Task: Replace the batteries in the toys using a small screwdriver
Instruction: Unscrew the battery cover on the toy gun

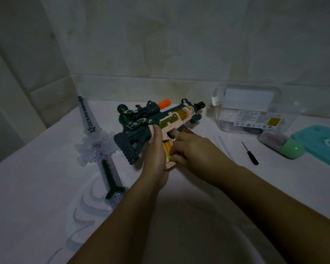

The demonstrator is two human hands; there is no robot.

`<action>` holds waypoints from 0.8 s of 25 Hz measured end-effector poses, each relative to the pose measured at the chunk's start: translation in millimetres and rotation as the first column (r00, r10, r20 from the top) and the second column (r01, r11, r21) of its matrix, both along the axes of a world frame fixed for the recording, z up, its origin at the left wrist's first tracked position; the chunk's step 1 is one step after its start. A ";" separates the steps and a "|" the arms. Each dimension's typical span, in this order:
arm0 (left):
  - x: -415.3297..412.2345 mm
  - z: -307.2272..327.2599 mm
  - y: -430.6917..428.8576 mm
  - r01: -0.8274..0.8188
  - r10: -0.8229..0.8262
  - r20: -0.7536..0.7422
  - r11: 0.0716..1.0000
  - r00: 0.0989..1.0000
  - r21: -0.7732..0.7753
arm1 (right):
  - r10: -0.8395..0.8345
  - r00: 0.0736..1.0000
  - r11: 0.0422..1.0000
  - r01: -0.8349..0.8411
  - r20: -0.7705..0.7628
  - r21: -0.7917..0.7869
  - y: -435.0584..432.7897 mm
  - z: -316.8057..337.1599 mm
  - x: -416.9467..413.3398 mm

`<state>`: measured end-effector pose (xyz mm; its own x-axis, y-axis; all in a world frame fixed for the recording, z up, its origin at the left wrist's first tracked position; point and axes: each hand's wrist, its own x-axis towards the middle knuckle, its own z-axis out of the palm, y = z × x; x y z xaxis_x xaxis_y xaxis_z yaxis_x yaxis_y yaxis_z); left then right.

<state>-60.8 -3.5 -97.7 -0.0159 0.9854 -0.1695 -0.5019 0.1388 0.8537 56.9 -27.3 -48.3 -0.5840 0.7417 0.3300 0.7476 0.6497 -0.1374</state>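
Note:
A beige and dark green toy gun point(177, 116) lies tilted over the white table, muzzle toward the back right. My left hand point(156, 149) grips its handle from the left side. My right hand point(191, 149) has its fingers curled at the open battery compartment in the handle, where an orange and yellow battery point(167, 149) shows; whether the fingers pinch it is hidden. A small black screwdriver point(250, 153) lies on the table to the right, apart from both hands. A tiny screw point(175, 172) lies just below the handle.
A green toy soldier with an orange-tipped launcher point(135, 116) stands behind the gun. A clear toy sword point(98, 147) lies at the left. At the back right are a clear plastic box point(251, 109), a green capsule case point(286, 147) and a teal lid point(320, 143).

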 end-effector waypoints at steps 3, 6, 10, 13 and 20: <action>-0.2 0.9 0.7 0.006 -0.006 -0.013 1.000 1.000 -0.008 | 0.050 0.997 0.998 -0.048 0.064 -0.038 1.2 7.9 -0.1; 1.0 1.4 0.1 0.043 -0.042 -0.027 0.999 0.999 0.004 | 0.078 0.990 0.996 -0.072 0.119 -0.055 3.6 14.0 -0.7; 0.6 -1.3 1.7 0.051 -0.052 -0.034 0.999 0.998 -0.004 | 0.141 0.978 0.988 -0.150 0.157 0.048 2.7 11.0 -2.8; 0.5 -3.4 2.3 0.032 -0.032 -0.015 0.999 0.999 -0.001 | 0.115 0.978 0.991 -0.126 0.176 0.052 0.0 5.9 -4.1; -1.9 -6.4 7.7 -0.005 0.008 0.064 0.999 0.998 -0.049 | 0.098 0.995 0.993 -0.098 0.009 0.066 -4.7 -11.3 -3.2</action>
